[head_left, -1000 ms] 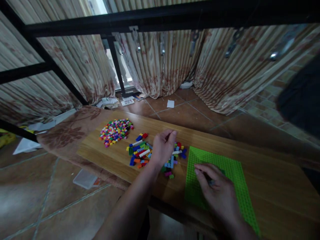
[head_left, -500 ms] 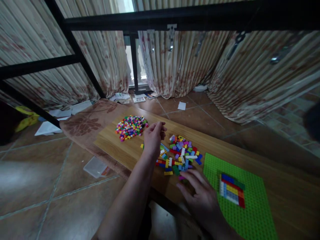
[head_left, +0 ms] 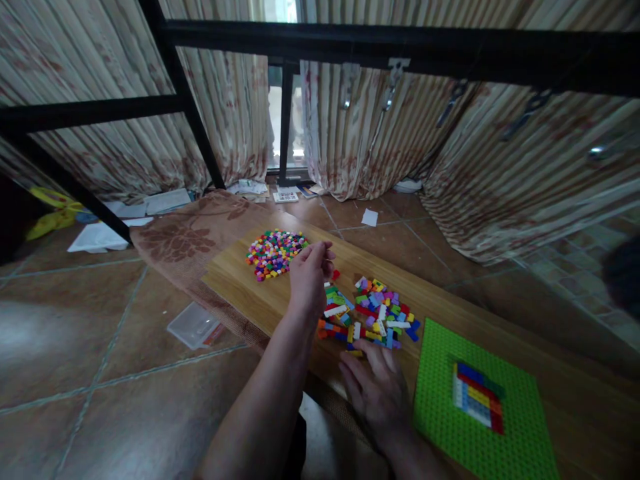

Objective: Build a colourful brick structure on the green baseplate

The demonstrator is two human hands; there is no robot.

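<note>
My left hand (head_left: 311, 272) is held with its fingers curled together between the small-bead pile (head_left: 277, 251) and the larger toy bricks (head_left: 387, 307); whatever it may hold is hidden. Lower down, my right hand (head_left: 377, 387) reaches over the near edge of the brick pile, thumb and fingers apart. A yellow brick (head_left: 354, 353) lies right at its fingertips. To the right, a green studded baseplate (head_left: 435, 393) carries a flat rectangular block of bricks (head_left: 477, 397) in blue, red, yellow, white and grey.
The bricks lie on a long wooden board (head_left: 235, 293) over a brown patterned cloth (head_left: 175, 237). A clear plastic box (head_left: 193, 325) is on the tiled floor at left. Black metal bars (head_left: 320, 33) cross in front of striped curtains (head_left: 360, 133).
The view has shifted slightly. My right hand has moved left along the near edge of the bricks, away from the baseplate. My left hand stays curled in much the same place.
</note>
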